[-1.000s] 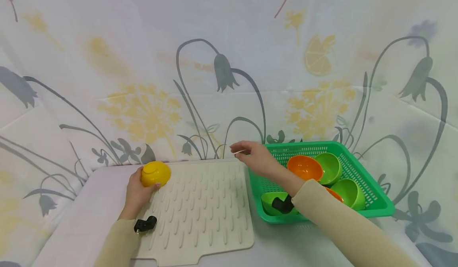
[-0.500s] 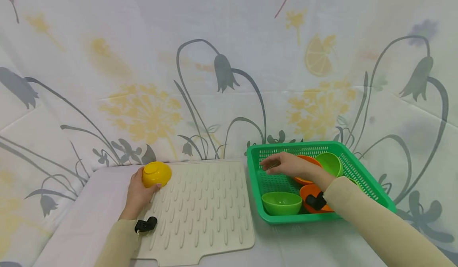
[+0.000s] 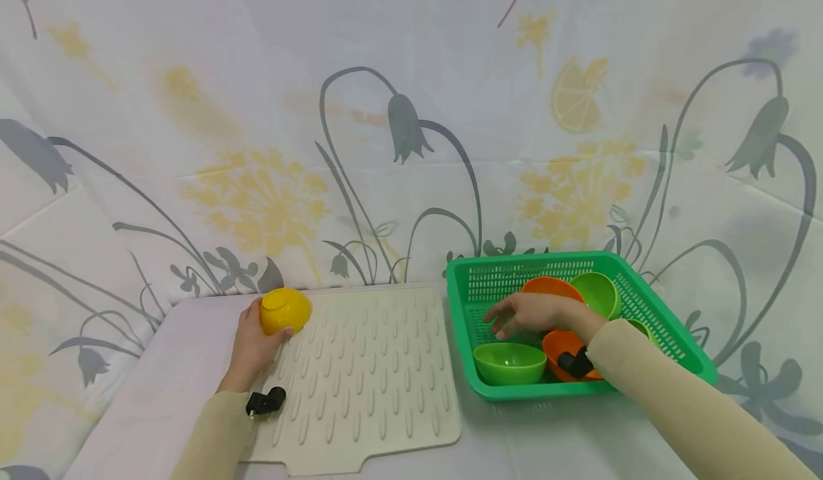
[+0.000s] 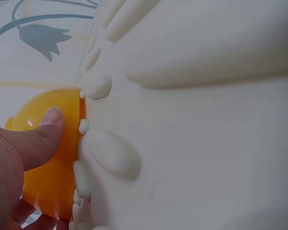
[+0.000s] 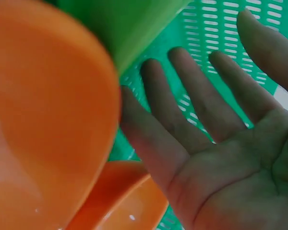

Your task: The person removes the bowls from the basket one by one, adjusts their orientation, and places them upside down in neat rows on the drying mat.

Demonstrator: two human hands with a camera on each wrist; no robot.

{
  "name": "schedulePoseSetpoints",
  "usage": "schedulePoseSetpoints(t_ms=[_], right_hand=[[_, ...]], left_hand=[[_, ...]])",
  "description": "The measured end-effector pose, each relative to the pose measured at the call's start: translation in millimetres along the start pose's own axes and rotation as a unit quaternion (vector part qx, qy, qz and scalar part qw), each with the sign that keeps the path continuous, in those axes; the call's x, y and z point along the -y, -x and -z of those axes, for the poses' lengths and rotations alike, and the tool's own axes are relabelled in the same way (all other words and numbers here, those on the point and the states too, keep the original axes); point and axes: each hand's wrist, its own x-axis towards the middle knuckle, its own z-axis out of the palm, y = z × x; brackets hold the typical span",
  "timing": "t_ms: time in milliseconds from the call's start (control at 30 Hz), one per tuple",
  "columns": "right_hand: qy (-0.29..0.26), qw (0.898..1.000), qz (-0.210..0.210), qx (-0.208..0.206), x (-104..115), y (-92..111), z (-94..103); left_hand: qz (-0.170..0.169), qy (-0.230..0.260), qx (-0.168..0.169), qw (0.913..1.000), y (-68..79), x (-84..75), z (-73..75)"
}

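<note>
Left hand: fingers and thumb curled round an upturned yellow bowl, at the far left corner of a ribbed white mat. Left-wrist view adds the bowl's rim against the mat's ribs. Backdrop: floral; one faint orange mark, too blurred to read. Green basket, containing: green bowl, front left; right hand above, grasping nothing, its palm and spread, extended fingers seen only in right-wrist view, near an orange bowl.
</note>
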Motion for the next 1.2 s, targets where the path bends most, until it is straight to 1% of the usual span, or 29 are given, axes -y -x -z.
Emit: schedulePoseSetpoints(t_ms=[133, 200, 267, 433, 600, 667, 767, 900, 1033, 1200], right_hand=[[-0.022, 0.999, -0.029, 0.006, -3.9, 2.3, -2.3], [-0.042, 0.998, -0.039, -0.001, -4.7, 3.7, -2.8], [-0.051, 0.998, -0.038, -0.009, -5.1, 5.5, -2.5], [-0.033, 0.998, -0.030, -0.042, -5.3, 7.9, -0.1], [-0.019, 0.997, -0.035, -0.069, -4.1, 8.8, 2.3], [-0.014, 0.997, -0.038, -0.072, -3.9, 8.8, 2.8], [0.010, 0.996, -0.039, -0.075, -4.3, 8.9, 3.1], [0.034, 0.995, -0.043, -0.084, -7.4, 10.4, 4.1], [0.018, 0.995, -0.045, -0.084, -9.9, 10.4, 4.1], [-0.006, 0.997, -0.040, -0.068, -11.2, 12.5, 6.3]], left_hand=[[0.003, 0.000, 0.003, 1.0000, -0.1, -3.1, -0.5], [0.003, -0.001, 0.004, 1.0000, -0.4, -4.0, -0.6], [0.003, -0.004, 0.006, 1.0000, -1.0, -4.1, -0.7], [0.004, -0.009, 0.011, 0.9999, -2.2, -4.1, -0.8], [-0.001, -0.012, 0.010, 0.9999, -2.2, -3.0, 0.5], [-0.001, -0.013, 0.010, 0.9999, -2.1, -2.2, 1.7], [0.001, -0.019, 0.011, 0.9998, -0.7, -2.4, 4.1], [-0.007, -0.037, 0.012, 0.9992, 0.5, -4.9, 7.0], [-0.016, -0.051, 0.013, 0.9985, 1.3, -6.2, 9.9], [-0.028, -0.068, 0.009, 0.9973, -1.2, -6.1, 12.0]])
